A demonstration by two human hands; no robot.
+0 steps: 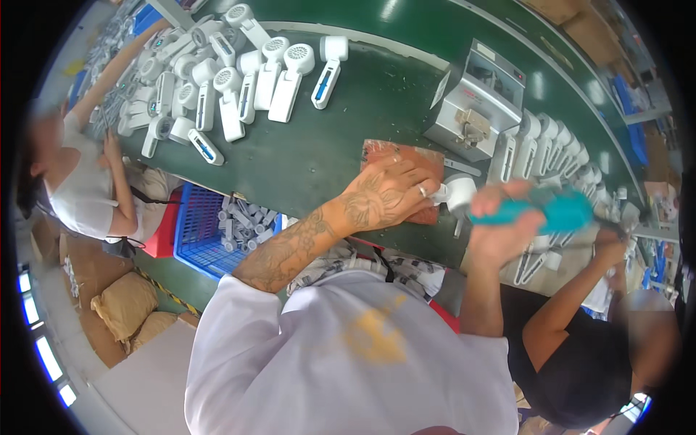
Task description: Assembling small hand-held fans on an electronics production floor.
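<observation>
My left hand [388,196], its fingers curled down, presses a white handheld fan [460,191] against a worn reddish-brown pad [384,150] on the green workbench [326,156]. The fan's round head sticks out to the right of my fingers, while most of its handle is hidden under them. My right hand [500,228] is wrapped round a teal electric screwdriver [558,212], just right of the fan head. Motion blurs this hand and the tool. Where the screwdriver's tip points cannot be made out clearly.
A grey screw feeder [478,98] stands behind the pad. Many white fans [290,72] lie at the back left, and more fans [536,145] line up at the right. A blue basket [192,225] holds small grey parts. Co-workers [87,174] sit on both sides.
</observation>
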